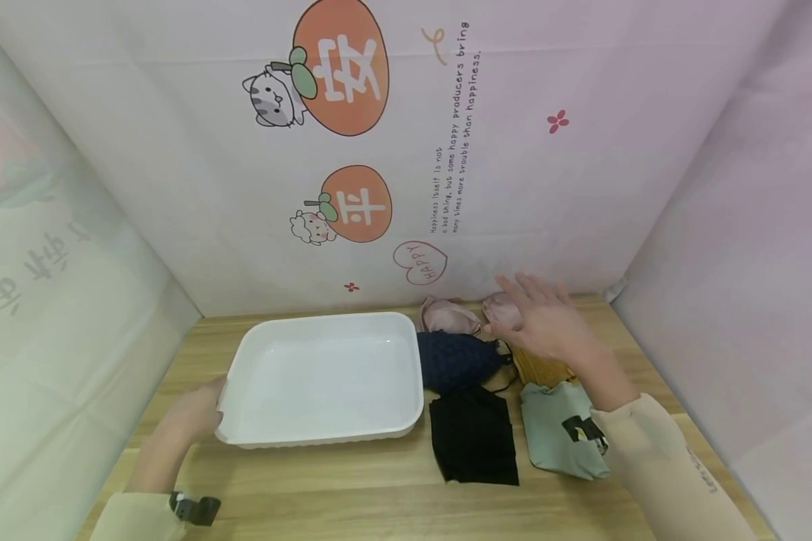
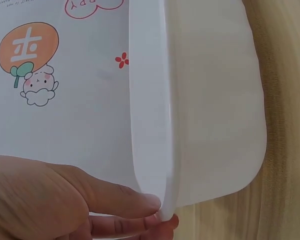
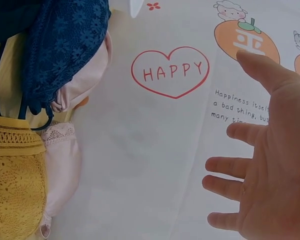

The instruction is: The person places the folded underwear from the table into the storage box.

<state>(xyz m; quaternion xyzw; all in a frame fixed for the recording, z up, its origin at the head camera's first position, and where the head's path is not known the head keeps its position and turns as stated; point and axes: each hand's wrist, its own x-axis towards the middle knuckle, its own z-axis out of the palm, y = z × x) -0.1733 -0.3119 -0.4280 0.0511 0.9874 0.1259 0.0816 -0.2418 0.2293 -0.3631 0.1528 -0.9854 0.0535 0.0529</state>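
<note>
My left hand [image 1: 195, 409] grips the left rim of a white plastic tub [image 1: 325, 383], thumb on one side and fingers beneath, as the left wrist view shows. Above the back right of the table my right hand [image 1: 548, 323] is spread with nothing in it. Below and around it lie a pale pink bra [image 1: 449, 317], a navy lace bra [image 1: 456, 361] and a mustard lace garment [image 1: 540, 368]. Nearer the front are a folded black cloth [image 1: 474, 439] and a folded sage green garment [image 1: 558, 436] with a dark printed patch. My right arm partly covers the mustard and green pieces.
A wooden table [image 1: 325, 488] carries everything. Its back edge meets a printed white fabric wall [image 1: 480, 150], and fabric panels rise on both sides. The tub's right end adjoins the navy bra. A dark strap loops out between the navy and mustard pieces.
</note>
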